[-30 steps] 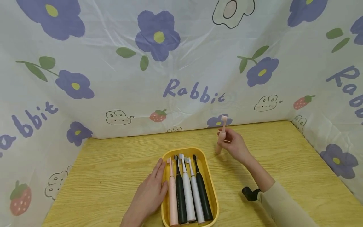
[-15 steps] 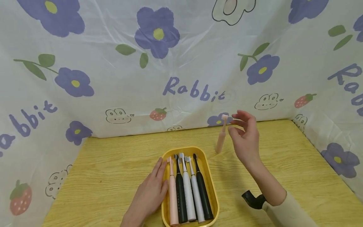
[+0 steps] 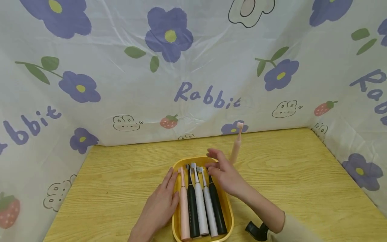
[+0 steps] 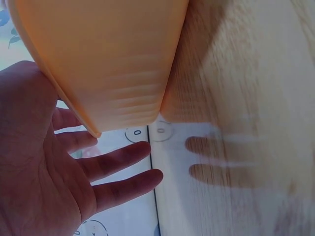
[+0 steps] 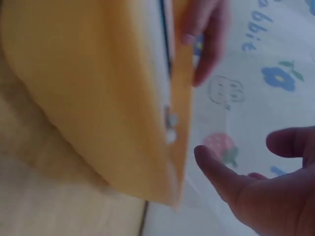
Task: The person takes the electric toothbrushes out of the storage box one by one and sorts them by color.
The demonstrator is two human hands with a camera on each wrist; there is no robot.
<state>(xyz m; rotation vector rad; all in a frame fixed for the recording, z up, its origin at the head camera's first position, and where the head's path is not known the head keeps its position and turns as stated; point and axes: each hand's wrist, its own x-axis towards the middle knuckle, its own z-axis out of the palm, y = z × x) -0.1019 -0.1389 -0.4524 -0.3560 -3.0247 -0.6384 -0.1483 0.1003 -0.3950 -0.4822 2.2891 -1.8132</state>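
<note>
A yellow tray [image 3: 231, 223] holds several electric toothbrushes side by side: a pink toothbrush [image 3: 184, 211] at the left, a black toothbrush [image 3: 193, 213] beside it, white ones in the middle and another black toothbrush [image 3: 218, 211] at the right. My left hand [image 3: 158, 205] rests along the tray's left rim with extended fingers; in the left wrist view they lie against the tray's outer side [image 4: 108, 64]. Over the tray's far right corner hovers my right hand [image 3: 225, 174], fingers loosely bent and holding nothing. It partly hides the right black toothbrush's head.
Behind the tray, to the right, a lone pink toothbrush [image 3: 236, 149] stands upright on the wooden table [image 3: 127, 181]. A patterned white cloth [image 3: 205, 67] encloses the back and sides. A black device [image 3: 257, 231] sits at my right wrist.
My right hand let go of the pink toothbrush, which stays standing on the table. Then the hand drew back and moved left and down to the tray. My left hand kept its place.
</note>
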